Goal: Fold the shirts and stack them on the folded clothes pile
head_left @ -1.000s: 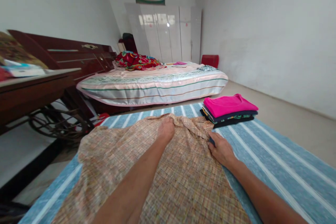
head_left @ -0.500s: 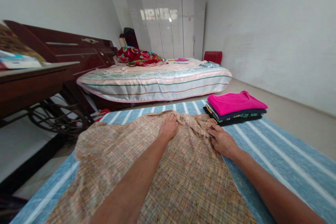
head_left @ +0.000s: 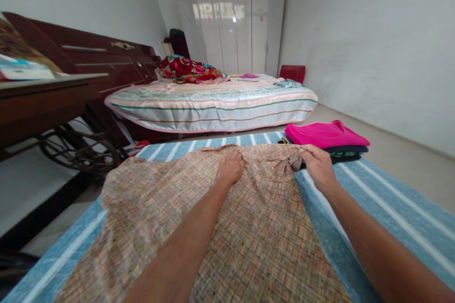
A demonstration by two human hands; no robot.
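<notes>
A beige-brown checked shirt (head_left: 256,218) lies spread out in front of me, its neckline at the far side and its lower part running out of view toward me. My left hand (head_left: 232,166) is closed on the cloth near the neckline, fingers pressed together. At the shirt's right shoulder, my right hand (head_left: 319,163) pinches the sleeve edge and stretches it rightward, slightly raised. Just behind that hand sits a stack of folded clothes, a bright pink garment (head_left: 325,135) on top and dark ones below. The left sleeve (head_left: 122,177) rests loosely wrinkled.
Beneath the shirt is a blue-and-white striped cover (head_left: 387,203). Beyond it stands a bed (head_left: 213,109) with a red floral blanket (head_left: 192,70). A dark wooden table with an iron wheel (head_left: 80,144) beneath is at the left. White wardrobes (head_left: 245,33) line the back.
My right hand has moved right and away from me, drawing the bunched sleeve out flatter across the near side of the clothes stack. My left hand stays by the neckline. The view has tilted slightly.
</notes>
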